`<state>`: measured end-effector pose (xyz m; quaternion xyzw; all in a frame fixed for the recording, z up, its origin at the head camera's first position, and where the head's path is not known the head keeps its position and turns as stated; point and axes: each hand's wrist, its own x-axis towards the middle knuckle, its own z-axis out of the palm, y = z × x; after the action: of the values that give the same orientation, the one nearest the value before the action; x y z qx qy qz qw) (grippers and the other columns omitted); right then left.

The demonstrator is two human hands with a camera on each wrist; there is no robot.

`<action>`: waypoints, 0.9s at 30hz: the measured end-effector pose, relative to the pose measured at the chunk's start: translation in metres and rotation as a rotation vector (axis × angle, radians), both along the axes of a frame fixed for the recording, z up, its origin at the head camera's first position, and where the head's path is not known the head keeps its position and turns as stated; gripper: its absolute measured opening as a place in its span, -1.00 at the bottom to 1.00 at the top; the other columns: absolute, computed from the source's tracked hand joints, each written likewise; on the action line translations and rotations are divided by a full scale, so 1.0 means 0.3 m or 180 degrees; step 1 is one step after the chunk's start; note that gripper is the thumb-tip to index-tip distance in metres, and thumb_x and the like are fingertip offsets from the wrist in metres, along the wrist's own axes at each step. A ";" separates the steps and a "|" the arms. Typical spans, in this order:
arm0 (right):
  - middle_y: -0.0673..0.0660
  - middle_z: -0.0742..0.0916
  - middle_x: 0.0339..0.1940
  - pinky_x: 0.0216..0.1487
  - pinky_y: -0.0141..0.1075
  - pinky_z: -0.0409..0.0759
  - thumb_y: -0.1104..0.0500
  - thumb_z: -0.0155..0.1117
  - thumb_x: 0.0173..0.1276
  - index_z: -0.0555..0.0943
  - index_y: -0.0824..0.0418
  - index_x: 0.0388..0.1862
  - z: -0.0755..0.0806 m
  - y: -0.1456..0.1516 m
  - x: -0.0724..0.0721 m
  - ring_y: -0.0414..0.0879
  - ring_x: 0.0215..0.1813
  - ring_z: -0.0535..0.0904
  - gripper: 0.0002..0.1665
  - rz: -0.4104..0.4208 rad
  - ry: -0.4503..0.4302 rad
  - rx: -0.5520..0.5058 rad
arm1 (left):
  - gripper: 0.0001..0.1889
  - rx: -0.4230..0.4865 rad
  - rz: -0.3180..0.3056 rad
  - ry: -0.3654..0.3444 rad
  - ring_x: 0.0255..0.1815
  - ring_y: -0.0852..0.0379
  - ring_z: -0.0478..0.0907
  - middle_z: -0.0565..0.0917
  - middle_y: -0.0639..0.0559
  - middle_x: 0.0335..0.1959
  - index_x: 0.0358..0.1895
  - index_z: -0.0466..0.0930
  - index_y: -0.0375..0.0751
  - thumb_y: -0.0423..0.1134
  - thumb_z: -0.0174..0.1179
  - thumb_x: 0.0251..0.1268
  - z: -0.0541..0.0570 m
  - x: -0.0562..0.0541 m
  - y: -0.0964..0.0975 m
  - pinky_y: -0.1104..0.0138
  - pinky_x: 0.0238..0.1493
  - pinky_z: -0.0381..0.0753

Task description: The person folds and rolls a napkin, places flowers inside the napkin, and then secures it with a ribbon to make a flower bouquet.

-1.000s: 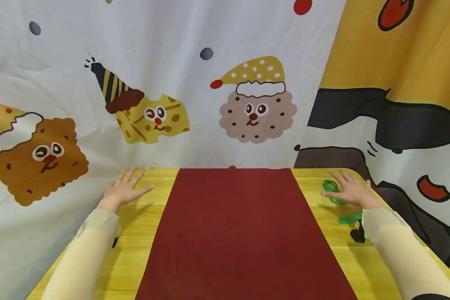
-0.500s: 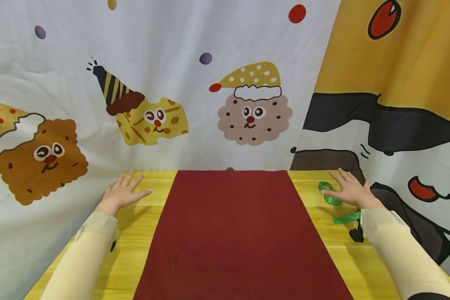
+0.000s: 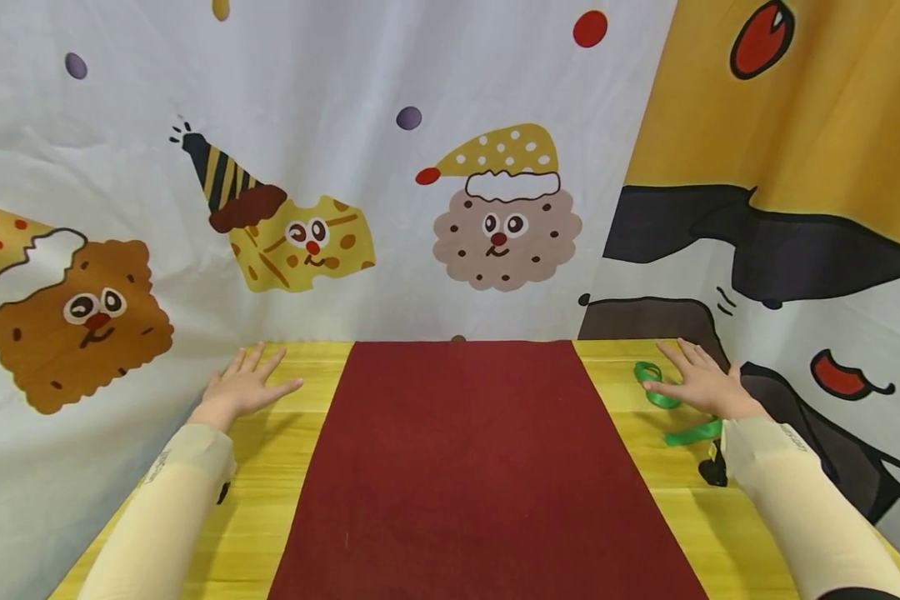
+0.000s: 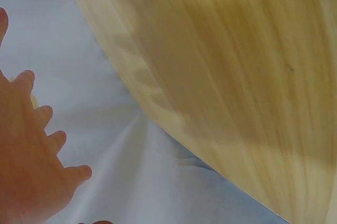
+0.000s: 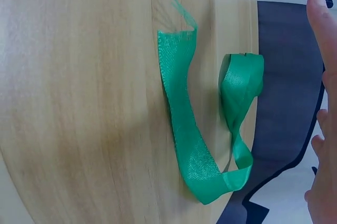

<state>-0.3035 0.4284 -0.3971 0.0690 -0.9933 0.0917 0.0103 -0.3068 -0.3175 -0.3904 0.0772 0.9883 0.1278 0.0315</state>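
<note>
My left hand (image 3: 238,392) hovers over the left side of the wooden table with its fingers spread and nothing in it. On the other side my right hand (image 3: 701,383) is held above the table, fingers also spread and holding nothing. Beneath and beside the right hand lies a green ribbon (image 3: 692,434), partly hidden by that hand and sleeve in the head view. The right wrist view shows the whole ribbon (image 5: 181,113) on the wood, one end frayed and the other folded in a loop. The left hand (image 4: 31,155) appears at the edge of its wrist view.
A dark red cloth (image 3: 487,467) runs down the middle of the yellowish wooden table (image 3: 270,492). Behind the table hangs a white curtain (image 3: 390,275) printed with cartoon figures. Small black items show beside both sleeves.
The head view has shifted slightly, so the curtain and table sit a little lower and further left. Both hands keep their spread pose, and the ribbon stays on the table.
</note>
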 end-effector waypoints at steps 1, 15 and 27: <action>0.45 -0.09 0.53 0.05 0.56 -0.52 -0.49 0.05 0.26 -0.11 0.11 0.60 0.000 0.001 0.000 0.46 0.47 -0.22 0.17 0.0007 -0.0011 0.0001 | -0.02 0.0000 -0.0001 0.0010 0.46 -0.48 -0.39 -0.28 -0.38 0.53 0.58 -0.18 -0.03 0.50 -0.19 0.26 -0.002 -0.002 -0.002 -0.44 0.19 -0.41; 0.43 -0.05 0.53 0.05 0.58 -0.46 -0.47 0.06 0.27 -0.10 0.10 0.60 -0.006 0.014 0.010 0.44 0.48 -0.21 0.15 0.0016 0.0025 0.0055 | -0.03 0.0010 -0.0016 0.0047 0.47 -0.46 -0.35 -0.23 -0.37 0.53 0.57 -0.08 -0.08 0.49 -0.16 0.26 -0.010 -0.040 0.025 -0.43 0.21 -0.40; 0.37 0.00 0.55 0.13 0.55 -0.40 -0.49 0.10 0.23 -0.02 0.05 0.59 0.022 -0.094 -0.014 0.44 0.47 -0.08 0.14 0.0252 0.0174 0.0115 | -0.08 0.0008 -0.0208 0.0153 0.48 -0.44 -0.33 -0.20 -0.37 0.53 0.58 -0.13 -0.03 0.44 -0.16 0.32 0.010 -0.050 0.025 -0.42 0.23 -0.34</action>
<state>-0.3076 0.4003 -0.3904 0.1108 -0.9907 0.0721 0.0326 -0.3219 -0.3099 -0.3875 0.1126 0.9855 0.1261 0.0118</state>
